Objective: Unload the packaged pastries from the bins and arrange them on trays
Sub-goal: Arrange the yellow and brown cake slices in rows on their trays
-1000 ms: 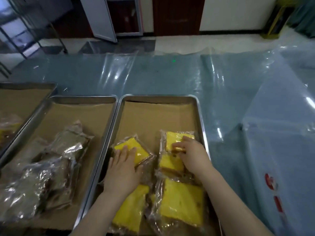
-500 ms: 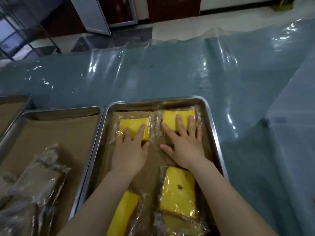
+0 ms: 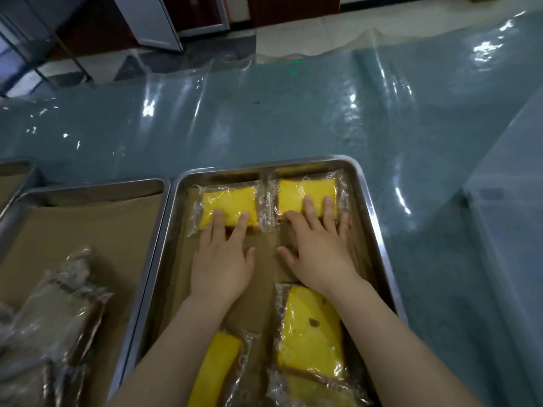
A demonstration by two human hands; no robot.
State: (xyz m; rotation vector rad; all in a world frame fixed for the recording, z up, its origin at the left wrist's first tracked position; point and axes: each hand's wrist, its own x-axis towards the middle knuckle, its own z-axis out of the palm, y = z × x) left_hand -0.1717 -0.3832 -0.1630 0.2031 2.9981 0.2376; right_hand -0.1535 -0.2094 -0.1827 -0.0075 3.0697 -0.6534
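Pressing down with straight, spread fingers, the left hand touches the near edge of the left yellow pastry, and the right hand, equally flat and splayed, lies on the right yellow pastry. Both wrapped pieces sit side by side against the far wall of the steel tray. Two more wrapped pastries lie nearer the person, a larger piece and a narrower piece, while clear-wrapped packs fill the neighbouring tray.

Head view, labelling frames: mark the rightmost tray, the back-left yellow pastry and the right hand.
rightmost tray point(image 3: 377, 239), head view, right rim.
back-left yellow pastry point(image 3: 229, 201), head view, yellow top.
right hand point(image 3: 320, 254), head view, back of hand.
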